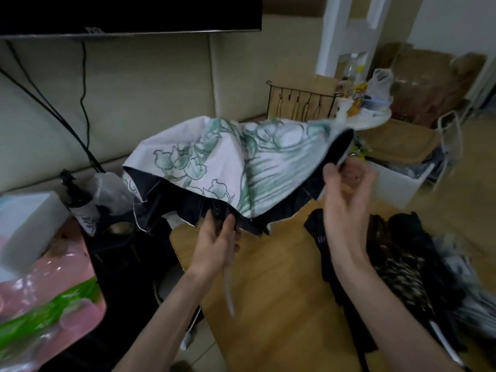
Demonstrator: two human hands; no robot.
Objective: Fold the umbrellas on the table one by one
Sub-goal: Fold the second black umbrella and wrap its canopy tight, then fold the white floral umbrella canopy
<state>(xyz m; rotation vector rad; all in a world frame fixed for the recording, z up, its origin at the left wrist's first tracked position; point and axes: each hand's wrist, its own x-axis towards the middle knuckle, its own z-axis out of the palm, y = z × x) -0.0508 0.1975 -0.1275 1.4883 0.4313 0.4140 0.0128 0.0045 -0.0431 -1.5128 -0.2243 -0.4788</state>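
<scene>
A white umbrella [214, 162] with green flower prints and a black lining hangs half collapsed above the wooden table [268, 291]. My left hand [217, 242] grips its shaft under the canopy, and a pale strap dangles below that hand. My right hand [346, 194] pinches the canopy's right edge, lifting it. Several dark folded umbrellas [389, 264] lie in a heap on the table's right side.
A black spray bottle [80, 202], a white box [29, 224] and pink plastic packs [48, 299] stand at the left. Cables run down the padded wall. A wire rack [300, 103], bottles and bags sit behind the umbrella; a white bin [400, 183] is on the floor right.
</scene>
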